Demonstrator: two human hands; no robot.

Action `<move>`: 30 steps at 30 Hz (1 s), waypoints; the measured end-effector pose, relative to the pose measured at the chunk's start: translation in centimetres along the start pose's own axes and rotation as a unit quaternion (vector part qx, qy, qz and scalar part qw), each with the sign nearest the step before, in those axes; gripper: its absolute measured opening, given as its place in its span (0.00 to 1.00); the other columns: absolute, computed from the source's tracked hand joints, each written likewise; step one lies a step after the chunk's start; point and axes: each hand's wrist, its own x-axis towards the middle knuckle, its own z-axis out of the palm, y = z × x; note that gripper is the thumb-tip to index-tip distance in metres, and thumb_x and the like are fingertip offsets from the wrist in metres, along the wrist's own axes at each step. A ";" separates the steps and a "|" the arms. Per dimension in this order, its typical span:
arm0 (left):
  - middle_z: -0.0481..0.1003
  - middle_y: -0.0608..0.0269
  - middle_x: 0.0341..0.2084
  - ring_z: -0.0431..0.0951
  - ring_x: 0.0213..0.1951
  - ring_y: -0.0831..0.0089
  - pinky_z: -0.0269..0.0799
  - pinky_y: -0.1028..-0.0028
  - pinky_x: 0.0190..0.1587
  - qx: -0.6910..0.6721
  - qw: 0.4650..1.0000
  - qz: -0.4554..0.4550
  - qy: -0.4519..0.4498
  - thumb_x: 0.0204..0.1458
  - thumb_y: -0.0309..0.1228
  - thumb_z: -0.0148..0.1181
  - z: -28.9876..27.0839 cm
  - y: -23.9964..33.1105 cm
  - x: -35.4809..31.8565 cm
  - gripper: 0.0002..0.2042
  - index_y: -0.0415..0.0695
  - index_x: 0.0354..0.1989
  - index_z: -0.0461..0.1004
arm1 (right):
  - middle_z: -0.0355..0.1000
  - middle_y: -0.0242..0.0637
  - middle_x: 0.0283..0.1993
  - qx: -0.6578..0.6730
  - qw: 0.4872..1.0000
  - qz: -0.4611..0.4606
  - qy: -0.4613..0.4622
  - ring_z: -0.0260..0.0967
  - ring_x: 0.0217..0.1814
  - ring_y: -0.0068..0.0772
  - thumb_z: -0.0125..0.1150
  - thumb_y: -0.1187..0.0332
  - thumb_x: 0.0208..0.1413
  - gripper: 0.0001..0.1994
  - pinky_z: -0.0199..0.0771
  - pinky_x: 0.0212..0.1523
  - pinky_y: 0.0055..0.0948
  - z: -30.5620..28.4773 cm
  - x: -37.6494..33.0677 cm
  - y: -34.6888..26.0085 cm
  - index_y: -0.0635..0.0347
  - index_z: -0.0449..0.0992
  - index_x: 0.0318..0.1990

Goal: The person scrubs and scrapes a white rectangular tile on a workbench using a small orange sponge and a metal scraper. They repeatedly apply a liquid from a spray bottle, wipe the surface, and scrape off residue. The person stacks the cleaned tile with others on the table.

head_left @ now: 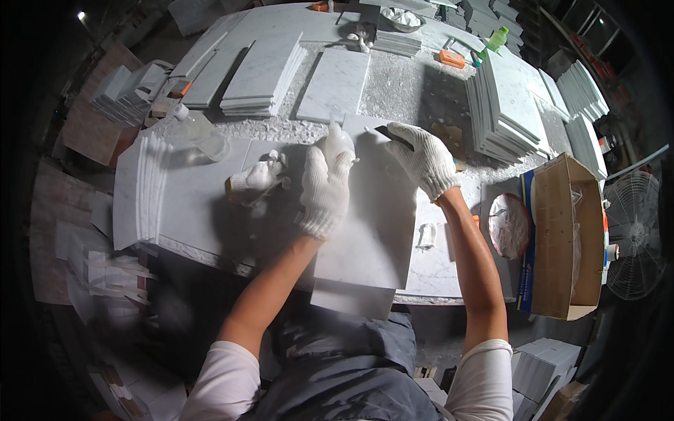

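Observation:
My left hand (327, 189), in a white knitted glove, is wrapped round a translucent white squeeze bottle (340, 142) with a pointed tip facing away from me. Beneath it lies a pale marble tile (372, 231), with a whitish haze like dust over its left side. Another slab (354, 297) sticks out under its near edge. My right hand (423, 160), gloved too, grips a dark flat tool (395, 138) above the tile's far right part; its exact kind is hard to make out. A crumpled white glove (258, 179) rests left of my left hand.
Stacked marble tiles stand at the back left (261, 74) and back right (504, 105). A clear plastic bottle (202, 133) leans at the left. On the right are a round dish of white matter (509, 226), an open cardboard box (562, 238) and a fan (634, 235).

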 end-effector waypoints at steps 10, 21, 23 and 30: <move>0.77 0.48 0.40 0.79 0.42 0.60 0.73 0.61 0.47 0.023 1.000 0.009 0.006 0.63 0.33 0.61 0.1 -0.4 0.2 0.15 0.34 0.49 0.69 | 0.82 0.47 0.46 -0.005 0.998 -0.024 -0.050 0.83 0.42 0.40 0.61 0.60 0.64 0.20 0.81 0.44 0.34 1.6 2.3 1.3 0.61 0.78 0.58; 0.78 0.49 0.42 0.80 0.44 0.61 0.74 0.62 0.49 0.036 0.999 -0.031 0.005 0.64 0.32 0.60 -0.1 1.1 -0.1 0.14 0.34 0.50 0.69 | 0.81 0.45 0.43 0.029 0.992 0.079 -0.094 0.79 0.42 0.49 0.50 0.58 0.66 0.16 0.79 0.44 0.40 1.6 2.3 0.0 0.51 0.81 0.50; 0.78 0.49 0.42 0.80 0.44 0.60 0.74 0.63 0.49 0.044 0.999 -0.020 0.005 0.64 0.32 0.60 -0.1 0.9 -0.1 0.14 0.34 0.50 0.69 | 0.82 0.45 0.42 -0.041 0.995 0.014 -0.091 0.82 0.40 0.44 0.55 0.59 0.65 0.17 0.80 0.43 0.36 1.3 1.8 -0.1 0.54 0.80 0.56; 0.78 0.49 0.41 0.79 0.43 0.59 0.73 0.62 0.48 0.030 1.000 0.001 -0.008 0.63 0.34 0.61 -0.1 0.1 0.0 0.15 0.35 0.48 0.69 | 0.82 0.47 0.44 -0.116 0.986 -0.010 -0.119 0.81 0.45 0.44 0.59 0.60 0.64 0.18 0.78 0.49 0.35 -0.1 0.8 -0.3 0.55 0.80 0.58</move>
